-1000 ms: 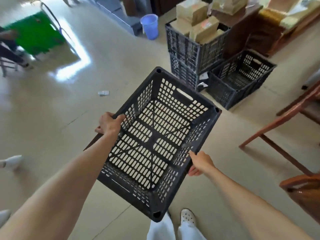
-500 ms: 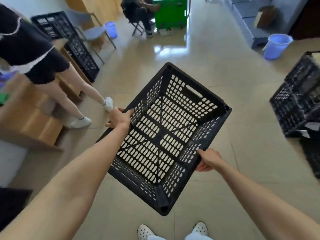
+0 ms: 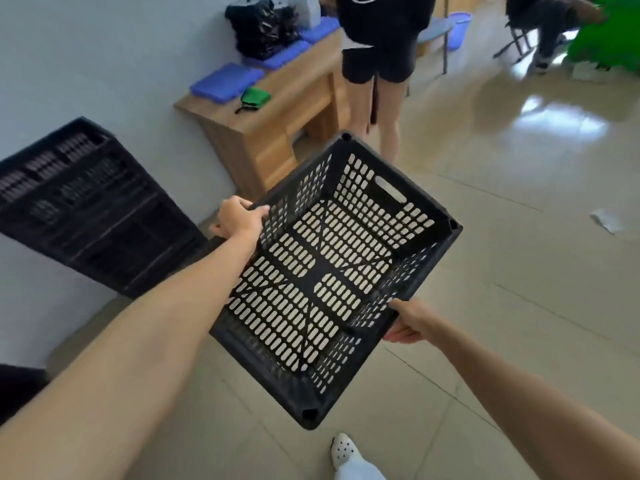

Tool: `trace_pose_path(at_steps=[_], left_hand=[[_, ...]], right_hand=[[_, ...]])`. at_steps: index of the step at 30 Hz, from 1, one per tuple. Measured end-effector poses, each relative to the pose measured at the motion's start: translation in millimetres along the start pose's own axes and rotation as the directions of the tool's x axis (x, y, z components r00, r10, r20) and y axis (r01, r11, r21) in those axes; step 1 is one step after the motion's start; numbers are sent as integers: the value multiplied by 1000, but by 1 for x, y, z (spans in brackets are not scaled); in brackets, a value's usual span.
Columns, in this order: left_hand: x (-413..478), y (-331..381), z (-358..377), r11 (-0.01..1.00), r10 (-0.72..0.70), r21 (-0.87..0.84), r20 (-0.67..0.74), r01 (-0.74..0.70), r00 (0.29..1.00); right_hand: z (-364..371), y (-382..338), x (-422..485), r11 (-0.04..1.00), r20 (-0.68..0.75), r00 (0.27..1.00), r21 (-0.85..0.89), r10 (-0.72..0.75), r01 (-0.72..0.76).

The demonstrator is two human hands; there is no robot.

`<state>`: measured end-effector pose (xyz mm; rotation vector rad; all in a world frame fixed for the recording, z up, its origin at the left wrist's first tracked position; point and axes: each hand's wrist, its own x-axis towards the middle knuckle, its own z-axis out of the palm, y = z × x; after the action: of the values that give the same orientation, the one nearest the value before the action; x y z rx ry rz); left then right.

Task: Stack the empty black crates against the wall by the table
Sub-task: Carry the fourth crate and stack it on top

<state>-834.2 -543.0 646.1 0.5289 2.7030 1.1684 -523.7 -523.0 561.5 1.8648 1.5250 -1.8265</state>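
Empty black crate point(image 3: 332, 271) is held above floor, L hand point(image 3: 239, 218) & R hand point(image 3: 410, 322) clasped on opposite rims; crate stack point(image 3: 86, 206) seen by wall.

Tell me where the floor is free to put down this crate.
Bare floor lies right of the carried crate, toward the paper scrap. Crowded: narrow gap between crate stack and wooden table; a person stands by it.

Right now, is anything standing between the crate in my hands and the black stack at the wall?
Nothing visible does. The crate, gripped by the left hand and right hand, hangs right of the stack, with only bare floor between; your left forearm hides part of it. The person stands farther on, beside the table.
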Motion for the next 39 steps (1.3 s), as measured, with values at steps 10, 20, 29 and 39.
trace_pose_path(at_steps=[10, 20, 29, 39], left_hand=[[179, -88, -183, 993, -27, 102, -342, 65, 939], [348, -120, -314, 959, -14, 229, -546, 165, 837], [509, -133, -406, 934, 73, 315, -634, 171, 770], [729, -173, -491, 952, 154, 304, -582, 37, 798]], right_hand=[[188, -176, 24, 973, 239, 948, -54, -208, 226], [313, -370, 37, 920, 441, 826, -4, -350, 392], [423, -528, 46, 856, 557, 716, -18, -420, 516], [564, -681, 49, 798, 526, 653, 87, -545, 596]])
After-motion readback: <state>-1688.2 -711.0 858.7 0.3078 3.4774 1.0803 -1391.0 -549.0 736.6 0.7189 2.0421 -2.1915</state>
